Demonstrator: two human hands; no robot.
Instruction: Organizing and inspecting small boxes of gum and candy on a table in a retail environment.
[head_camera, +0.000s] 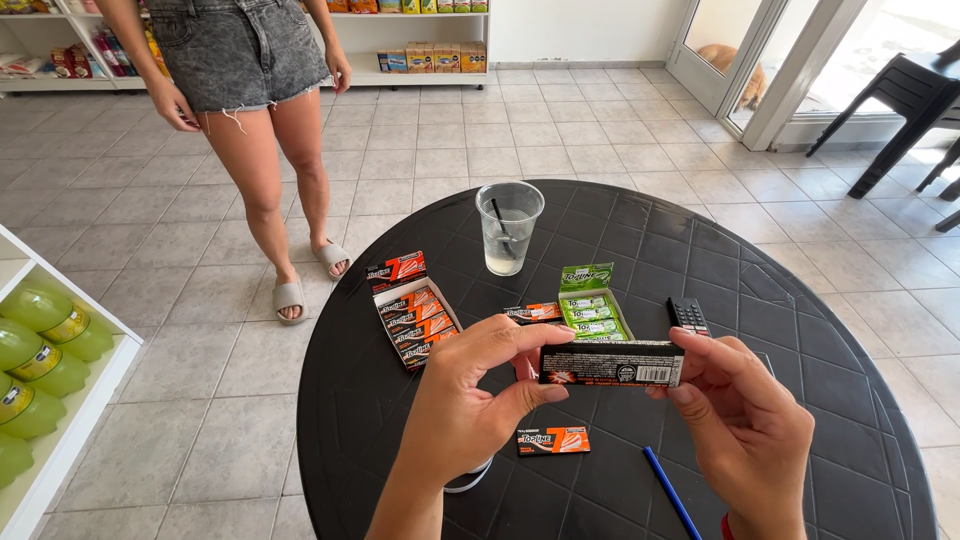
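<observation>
My left hand (470, 400) and my right hand (745, 425) hold a flat black gum pack (612, 364) between them, level, above the round black table (800, 300). Thumb and fingers of each hand pinch one end. Below it lies a loose orange-and-black gum pack (553, 441). Behind the hands stand an open orange display box of gum (412, 312) and an open green display box of gum (590, 305). One more orange pack (533, 313) lies between the boxes.
A clear plastic cup (509, 227) with a black straw stands at the table's far side. A small black remote (687, 316) and a blue pen (670, 492) lie on the right. A person in denim shorts and sandals (260, 130) stands on the tiled floor. Green bottles (40, 350) fill a left shelf.
</observation>
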